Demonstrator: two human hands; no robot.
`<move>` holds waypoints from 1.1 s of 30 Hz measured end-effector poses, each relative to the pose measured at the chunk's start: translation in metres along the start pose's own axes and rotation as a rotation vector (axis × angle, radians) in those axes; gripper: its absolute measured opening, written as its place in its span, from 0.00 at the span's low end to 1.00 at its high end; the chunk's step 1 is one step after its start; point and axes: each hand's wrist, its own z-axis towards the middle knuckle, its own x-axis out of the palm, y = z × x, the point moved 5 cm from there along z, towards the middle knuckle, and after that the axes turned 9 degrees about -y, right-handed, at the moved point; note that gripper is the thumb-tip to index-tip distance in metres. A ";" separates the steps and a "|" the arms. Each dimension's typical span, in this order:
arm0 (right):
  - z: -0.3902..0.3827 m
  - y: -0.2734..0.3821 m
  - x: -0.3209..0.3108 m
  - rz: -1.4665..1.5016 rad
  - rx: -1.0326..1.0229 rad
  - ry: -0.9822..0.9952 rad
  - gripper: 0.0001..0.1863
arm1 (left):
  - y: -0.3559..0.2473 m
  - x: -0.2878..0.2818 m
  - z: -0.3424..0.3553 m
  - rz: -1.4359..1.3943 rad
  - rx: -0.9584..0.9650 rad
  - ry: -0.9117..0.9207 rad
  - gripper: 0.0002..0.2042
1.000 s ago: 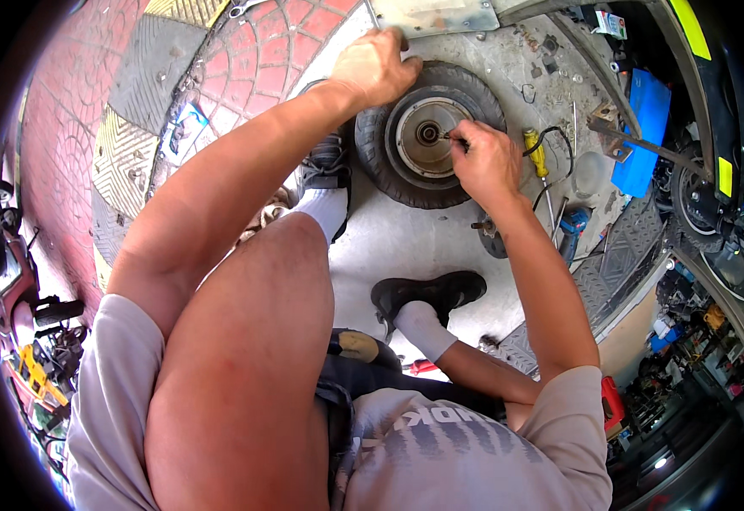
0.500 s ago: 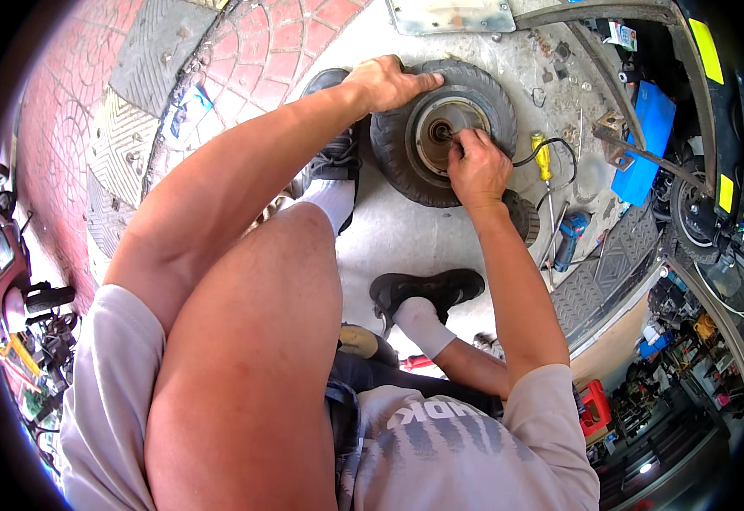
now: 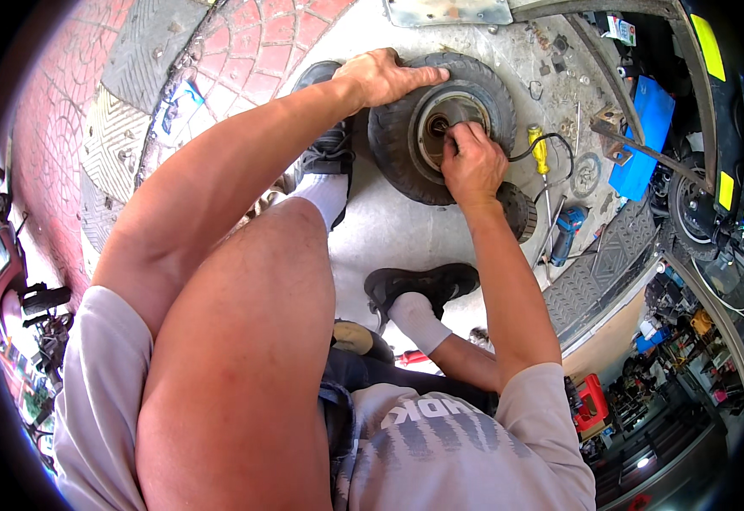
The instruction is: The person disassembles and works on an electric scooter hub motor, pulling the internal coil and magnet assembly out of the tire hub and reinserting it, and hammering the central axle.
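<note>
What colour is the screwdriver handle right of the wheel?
The handle is yellow; head view.

A small wheel [image 3: 432,140] with a thick black tyre [image 3: 395,136] lies hub-up before me on pale concrete [image 3: 397,234], its dull metal centre [image 3: 437,124] recessed.

The tyre [image 3: 396,140] I'm working on is matt, rough black rubber, scuffed along its tread, around a hub [image 3: 461,107] of dull, grimy metal with a smooth, faintly shiny rim. My shirt [image 3: 406,477] is soft, matt cloth and my sock [image 3: 325,198] knitted fabric. Beyond, the concrete floor [image 3: 406,230] looks worn and gritty, the screwdriver handle [image 3: 540,155] glossy translucent plastic, the blue panel [image 3: 644,128] smooth and hard.
</note>
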 end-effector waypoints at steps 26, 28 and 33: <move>0.022 0.003 0.005 -0.117 0.208 0.300 0.10 | -0.002 -0.002 -0.007 0.091 -0.052 0.010 0.60; 0.025 0.004 0.006 -0.132 0.207 0.318 0.11 | -0.003 -0.003 -0.007 0.081 -0.041 0.016 0.61; 0.034 0.006 0.005 -0.193 0.245 0.379 0.11 | -0.004 -0.004 -0.009 0.073 -0.023 0.007 0.60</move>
